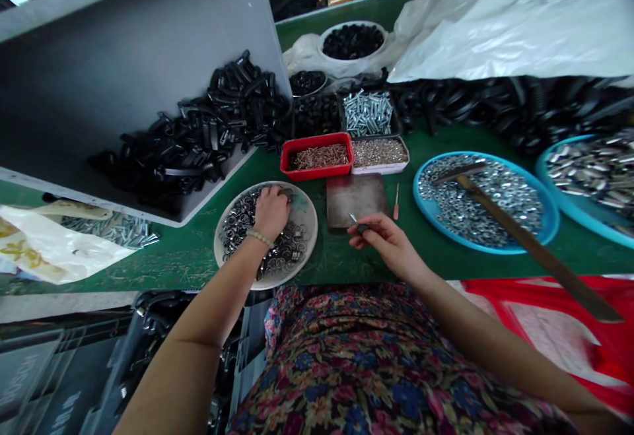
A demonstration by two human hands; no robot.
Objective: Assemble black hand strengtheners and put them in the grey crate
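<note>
My left hand [271,214] rests, fingers down, on a heap of dark and silver metal rings [238,224] in a round white plate [303,224]. Whether it grips a ring, I cannot tell. My right hand [384,243] pinches a small metal part with a dark end [360,226] between thumb and fingers. That hand hovers at the near edge of a flat steel plate [356,199]. A thin orange-handled tool [395,202] lies just beyond it, on the green tabletop [337,267].
A red tray of pins [317,156] and a tray of screws [367,113] stand behind the steel plate. Blue trays of nuts [483,202] lie to the right, under a wooden-handled hammer [535,250]. Black parts [193,138] heap on a grey shelf at the left.
</note>
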